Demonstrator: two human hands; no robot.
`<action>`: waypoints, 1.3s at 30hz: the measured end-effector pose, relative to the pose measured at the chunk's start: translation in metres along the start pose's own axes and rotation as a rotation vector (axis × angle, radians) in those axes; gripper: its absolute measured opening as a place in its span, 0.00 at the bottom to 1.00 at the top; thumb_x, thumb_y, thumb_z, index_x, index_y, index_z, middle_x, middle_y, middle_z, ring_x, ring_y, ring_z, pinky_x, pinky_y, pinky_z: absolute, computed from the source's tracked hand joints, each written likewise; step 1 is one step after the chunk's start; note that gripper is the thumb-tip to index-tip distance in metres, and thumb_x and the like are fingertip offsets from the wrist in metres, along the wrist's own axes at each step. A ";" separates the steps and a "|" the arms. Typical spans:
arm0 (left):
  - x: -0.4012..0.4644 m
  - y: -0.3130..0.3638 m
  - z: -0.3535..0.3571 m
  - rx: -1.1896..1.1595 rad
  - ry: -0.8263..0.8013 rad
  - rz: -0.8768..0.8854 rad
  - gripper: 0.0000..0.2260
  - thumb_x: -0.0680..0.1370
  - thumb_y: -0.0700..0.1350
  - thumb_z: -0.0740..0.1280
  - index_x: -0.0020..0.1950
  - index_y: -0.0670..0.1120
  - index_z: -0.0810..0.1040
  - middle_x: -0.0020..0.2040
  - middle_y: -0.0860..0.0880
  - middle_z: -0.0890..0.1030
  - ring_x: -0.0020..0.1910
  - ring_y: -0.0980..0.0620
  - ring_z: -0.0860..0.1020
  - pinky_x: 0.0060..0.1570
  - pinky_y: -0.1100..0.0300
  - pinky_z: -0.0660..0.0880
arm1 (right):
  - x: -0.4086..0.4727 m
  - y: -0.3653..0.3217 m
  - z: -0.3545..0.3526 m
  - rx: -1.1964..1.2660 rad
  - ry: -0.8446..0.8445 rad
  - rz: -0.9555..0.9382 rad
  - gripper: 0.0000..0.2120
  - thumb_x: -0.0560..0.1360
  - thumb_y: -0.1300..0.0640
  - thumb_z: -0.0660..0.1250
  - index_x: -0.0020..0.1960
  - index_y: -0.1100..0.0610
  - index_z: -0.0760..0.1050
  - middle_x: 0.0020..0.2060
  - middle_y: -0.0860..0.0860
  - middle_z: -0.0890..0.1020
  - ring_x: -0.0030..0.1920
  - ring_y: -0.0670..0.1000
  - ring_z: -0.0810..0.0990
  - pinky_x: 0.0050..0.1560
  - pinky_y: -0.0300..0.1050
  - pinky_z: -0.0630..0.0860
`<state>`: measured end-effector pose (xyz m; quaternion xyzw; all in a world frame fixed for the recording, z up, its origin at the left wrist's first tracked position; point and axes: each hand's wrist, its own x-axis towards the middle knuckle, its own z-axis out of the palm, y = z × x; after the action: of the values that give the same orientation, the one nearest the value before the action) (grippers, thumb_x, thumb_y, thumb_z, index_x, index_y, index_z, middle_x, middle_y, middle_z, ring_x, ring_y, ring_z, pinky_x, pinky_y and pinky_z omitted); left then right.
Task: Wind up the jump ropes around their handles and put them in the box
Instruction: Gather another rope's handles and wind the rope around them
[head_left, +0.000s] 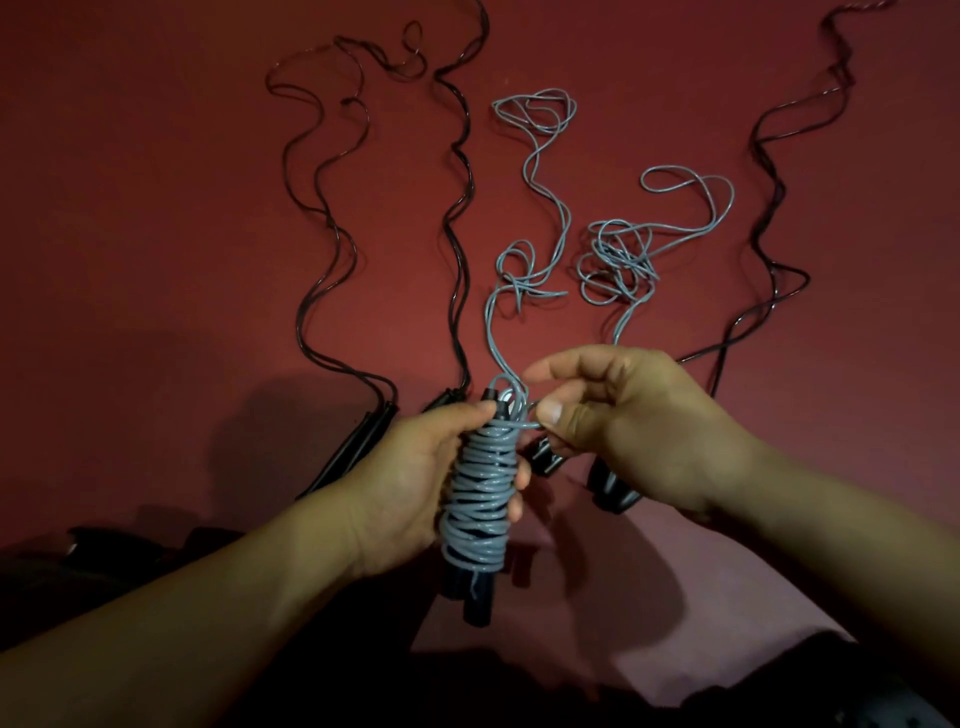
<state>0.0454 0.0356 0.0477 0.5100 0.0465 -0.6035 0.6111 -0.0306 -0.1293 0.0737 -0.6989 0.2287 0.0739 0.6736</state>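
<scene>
My left hand (410, 483) grips a pair of black handles (475, 597) held upright, with grey rope coiled tightly round them (480, 499). My right hand (628, 426) pinches the grey rope just beside the top of the handles. The unwound length of that grey rope (535, 171) trails away across the red surface. A second grey rope (618, 254) lies in a loose tangle to the right, its black handles (610, 491) partly hidden under my right hand. No box is in view.
Black jump ropes lie stretched on the red surface: one at the left (322, 208) with handles (358, 441) near my left wrist, one in the middle (457, 197), one at the right (774, 208). Dark objects (104, 545) sit at the lower left edge.
</scene>
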 end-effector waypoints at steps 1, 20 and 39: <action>0.000 0.001 0.001 0.038 0.002 0.005 0.13 0.71 0.52 0.68 0.48 0.44 0.77 0.37 0.42 0.77 0.31 0.45 0.76 0.36 0.55 0.73 | 0.000 0.000 -0.001 0.011 0.000 0.000 0.11 0.75 0.67 0.69 0.53 0.54 0.79 0.33 0.52 0.80 0.36 0.52 0.78 0.41 0.44 0.77; -0.003 0.001 0.001 0.303 -0.039 0.188 0.15 0.65 0.55 0.68 0.43 0.46 0.77 0.35 0.42 0.78 0.29 0.45 0.76 0.32 0.58 0.72 | -0.004 -0.006 0.003 0.146 -0.095 0.141 0.09 0.78 0.58 0.65 0.40 0.59 0.79 0.26 0.48 0.78 0.28 0.45 0.75 0.31 0.34 0.74; 0.004 0.001 0.008 0.395 0.171 0.380 0.12 0.71 0.51 0.65 0.47 0.43 0.75 0.32 0.50 0.80 0.29 0.52 0.78 0.31 0.59 0.76 | -0.006 -0.017 0.005 0.117 -0.123 0.493 0.22 0.76 0.39 0.63 0.41 0.58 0.79 0.30 0.53 0.78 0.26 0.48 0.74 0.31 0.41 0.78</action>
<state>0.0424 0.0268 0.0492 0.6676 -0.1170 -0.4304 0.5961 -0.0281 -0.1232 0.0911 -0.5760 0.3546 0.2648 0.6873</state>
